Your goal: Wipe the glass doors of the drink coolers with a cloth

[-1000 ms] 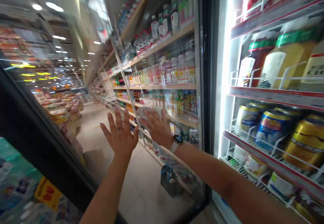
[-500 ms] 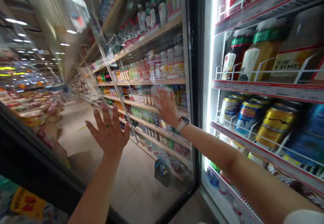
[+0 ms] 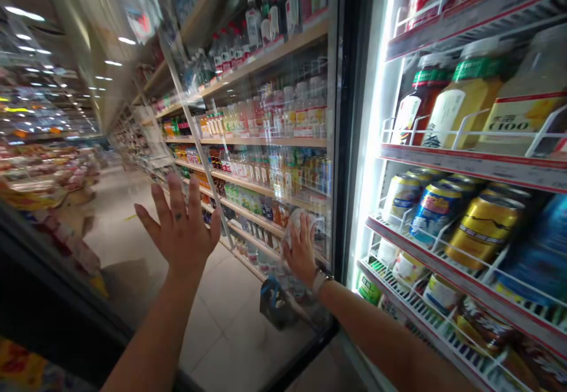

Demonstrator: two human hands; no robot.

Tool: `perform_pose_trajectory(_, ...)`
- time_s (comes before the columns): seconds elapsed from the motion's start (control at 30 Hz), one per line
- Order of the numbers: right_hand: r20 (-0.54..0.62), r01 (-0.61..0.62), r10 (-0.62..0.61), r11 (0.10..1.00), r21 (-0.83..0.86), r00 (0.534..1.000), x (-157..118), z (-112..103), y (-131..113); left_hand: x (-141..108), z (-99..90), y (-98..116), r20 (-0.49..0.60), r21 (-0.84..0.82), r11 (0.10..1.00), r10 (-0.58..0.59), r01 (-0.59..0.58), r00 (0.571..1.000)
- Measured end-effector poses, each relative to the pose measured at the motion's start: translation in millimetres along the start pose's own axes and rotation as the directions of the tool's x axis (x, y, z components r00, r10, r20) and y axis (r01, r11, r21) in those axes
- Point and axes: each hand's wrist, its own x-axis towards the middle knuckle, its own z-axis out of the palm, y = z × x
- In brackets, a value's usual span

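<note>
Cloth (image 3: pixel 302 226) sits bunched under my right hand (image 3: pixel 301 253), low on the glass door (image 3: pixel 261 67) of the fridge, near its dark upright frame (image 3: pixel 349 144). It looks soft and light, so it needs no real grip (whether it's damp I can't tell): my fingers curl partway over it and press it to the pane. The door is the stiffer, more delicate thing, a big slippery sheet that could swing or crack if I lean hard, so the frame is where I'd take hold rather than the glass. My left hand (image 3: pixel 177 224) is wide open, fingers spread, holding nothing, and seems laid flat against the pane. A watch (image 3: pixel 321 281) on my right wrist sits close to the glass. Beside the door, cans (image 3: pixel 482 229) and bottles of sauce (image 3: pixel 460 105) stand in white wire racks inside the lit fridge, off to my right. Through the glass I see shelves of drinks (image 3: pixel 266 114) along the aisle, and a blue-handled bag (image 3: pixel 275 303) on the tile floor (image 3: pixel 230 339).
</note>
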Motion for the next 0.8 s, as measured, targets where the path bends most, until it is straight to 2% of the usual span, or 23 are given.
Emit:
perform_pose_trajectory(0.07,0.075,0.009,-0.008,1.000,-0.013,0.997,-34.9,9.4,2.6,-4.6,3.0,-3.3,-0.051,0.004,0.998,0.055,-0.055,0.997)
perform_pose_trajectory(0.1,0.107,0.014,-0.012,1.000,-0.018,0.994,-41.8,10.8,3.7,-7.1,4.9,-2.1,-0.081,0.004,0.995,0.105,-0.105,0.991)
perform_pose_trajectory(0.17,0.138,0.026,-0.023,0.999,-0.020,0.990,-30.3,6.2,4.6,-10.5,10.3,9.5,-0.113,-0.004,0.975,0.219,-0.221,0.969)
perform_pose_trajectory(0.2,0.129,0.035,-0.033,0.999,-0.016,0.991,-11.9,0.5,4.5,-10.9,14.1,20.3,-0.105,-0.016,0.962,0.270,-0.274,0.957)
perform_pose_trajectory(0.27,0.070,0.066,-0.065,0.998,-0.007,0.995,44.0,-16.7,3.9,-9.3,24.7,48.9,-0.067,-0.059,0.943,0.325,-0.328,0.944)
perform_pose_trajectory(0.4,-0.141,0.110,-0.108,0.994,0.004,0.984,168.1,-58.6,7.3,-2.3,52.5,101.6,0.029,-0.122,0.952,0.287,-0.282,0.957)
perform_pose_trajectory(0.47,-0.208,0.094,-0.089,0.995,0.015,0.974,201.7,-71.6,15.4,-1.4,62.5,113.1,0.089,-0.115,0.963,0.256,-0.245,0.963)
perform_pose_trajectory(0.5,-0.225,0.088,-0.081,0.996,0.023,0.971,207.1,-73.9,21.1,-1.8,65.1,115.3,0.111,-0.115,0.965,0.247,-0.235,0.962)
perform_pose_trajectory(0.57,-0.232,0.074,-0.062,0.996,0.042,0.971,194.5,-69.8,33.5,-3.5,66.1,115.7,0.137,-0.120,0.967,0.239,-0.223,0.961)
perform_pose_trajectory(0.63,-0.218,0.030,-0.016,0.998,0.063,0.976,154.8,-56.2,43.1,-5.0,63.8,114.8,0.145,-0.127,0.966,0.241,-0.223,0.960)
perform_pose_trajectory(0.73,-0.171,-0.104,0.114,0.992,0.068,0.979,64.1,-28.2,46.2,-5.5,60.6,115.1,0.151,-0.136,0.965,0.243,-0.223,0.958)
perform_pose_trajectory(0.8,-0.147,-0.142,0.149,0.988,0.057,0.978,-0.3,-11.4,42.0,-5.0,60.0,115.8,0.151,-0.149,0.964,0.243,-0.221,0.958)
